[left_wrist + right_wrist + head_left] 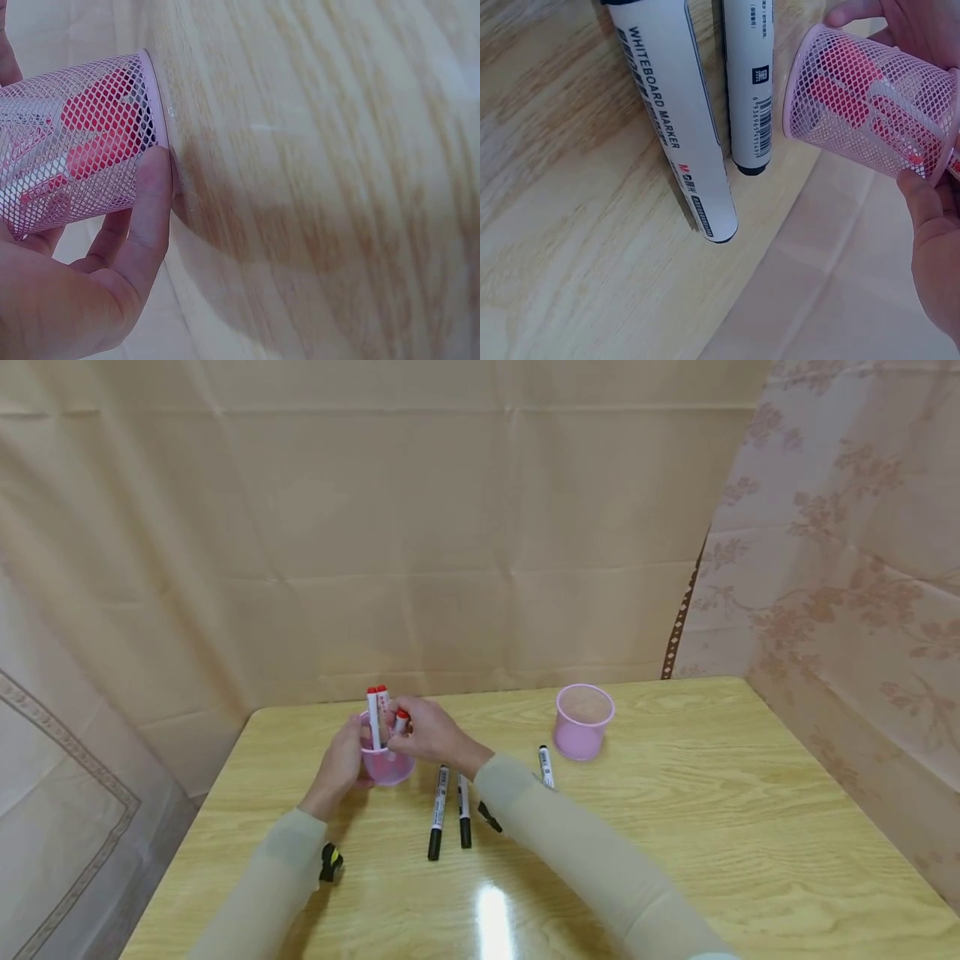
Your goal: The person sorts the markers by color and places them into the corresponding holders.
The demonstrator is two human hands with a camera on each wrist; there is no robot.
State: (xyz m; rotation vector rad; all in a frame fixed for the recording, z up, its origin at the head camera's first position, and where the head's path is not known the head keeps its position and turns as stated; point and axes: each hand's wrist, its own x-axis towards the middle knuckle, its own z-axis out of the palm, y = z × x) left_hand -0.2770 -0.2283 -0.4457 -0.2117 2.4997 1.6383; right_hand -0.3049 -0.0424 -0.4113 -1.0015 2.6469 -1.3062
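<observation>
My left hand [341, 766] holds a pink mesh pen cup [390, 770] upright near the table's back left. In the left wrist view its fingers lie along the cup's side [45, 210], one fingertip by the base rim. Red-ended whiteboard markers [373, 718] stand in the cup, with red caps [101, 154] showing through the mesh near the bottom. Over the rim, my right hand [433, 732] pinches another red-ended whiteboard marker [402, 718]; its lower part is hidden. The right wrist view shows the thumb [922, 202] at the cup's rim.
Two black-capped whiteboard markers [437, 818] [679, 127] lie side by side right of the cup. A third black marker [546, 764] lies partly hidden behind the right forearm. Another pink mesh cup [579, 740] stands at the back right, near the curtain [480, 568].
</observation>
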